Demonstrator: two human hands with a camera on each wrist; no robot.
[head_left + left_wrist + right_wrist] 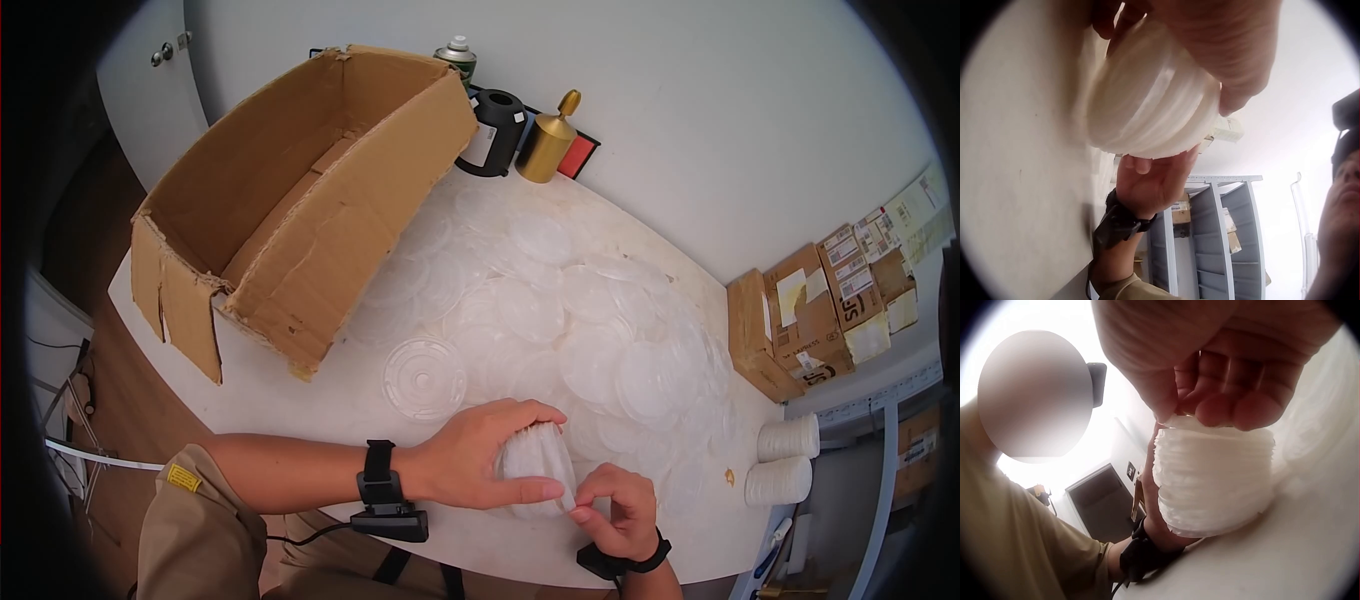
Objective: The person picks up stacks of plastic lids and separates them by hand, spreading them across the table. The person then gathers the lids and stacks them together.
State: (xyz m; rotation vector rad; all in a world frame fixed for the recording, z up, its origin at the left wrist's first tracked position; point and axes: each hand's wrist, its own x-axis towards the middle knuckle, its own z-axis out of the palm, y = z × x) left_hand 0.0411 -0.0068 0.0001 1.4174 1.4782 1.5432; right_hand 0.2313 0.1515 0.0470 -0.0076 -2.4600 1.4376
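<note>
A stack of clear, ribbed plastic lids [537, 458] lies on its side near the table's front edge. My left hand [475, 455] grips it, thumb along the near side and fingers over the far side. At the stack's right end, my right hand [622, 508] pinches the rim of the end lid between thumb and index finger. In the right wrist view the other right fingers curl just above the stack [1213, 478]. Beyond the hands spreads a heap of loose lids [515, 310], and a single lid [424, 379] lies flat left of it.
A large open cardboard box [330, 240] stands at the left on the white table [250, 395]. Behind it are a spray can [457, 57], a black cylinder [492, 135] and a gold container [546, 148]. Two stacks of lids [778, 481] sit at the right edge, near cartons [800, 310].
</note>
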